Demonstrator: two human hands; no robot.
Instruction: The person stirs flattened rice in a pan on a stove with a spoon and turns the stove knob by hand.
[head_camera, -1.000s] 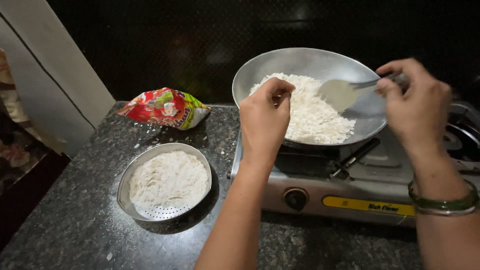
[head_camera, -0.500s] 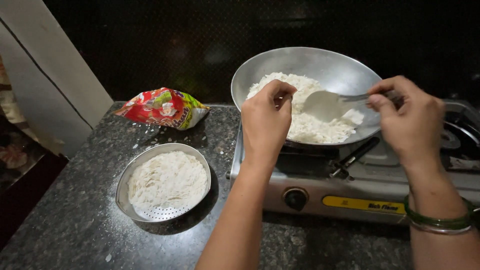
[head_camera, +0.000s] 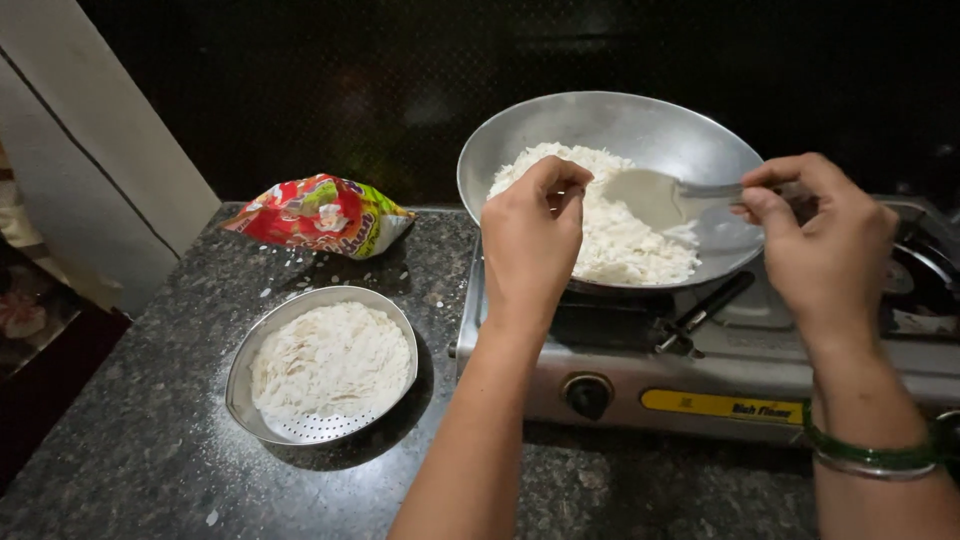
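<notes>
A wide steel pan (head_camera: 640, 125) sits on a gas stove (head_camera: 740, 370) and holds a heap of white rice flakes (head_camera: 625, 235). My left hand (head_camera: 532, 240) hovers over the pan's near rim, fingers pinched together at the flakes. My right hand (head_camera: 825, 240) grips the handle of a metal spatula (head_camera: 655, 195), whose blade lies on the flakes in the middle of the pan. A green bangle circles my right wrist.
A perforated steel bowl (head_camera: 325, 365) of rice flakes stands on the dark granite counter (head_camera: 130, 440) left of the stove. Behind it lies a crumpled red and green packet (head_camera: 320, 215). A pale wall edge runs along the left. The stove knob (head_camera: 588, 395) faces me.
My right hand has drawn the spatula leftward across the pan into the flakes. My left hand has stayed pinched over the pan's near rim.
</notes>
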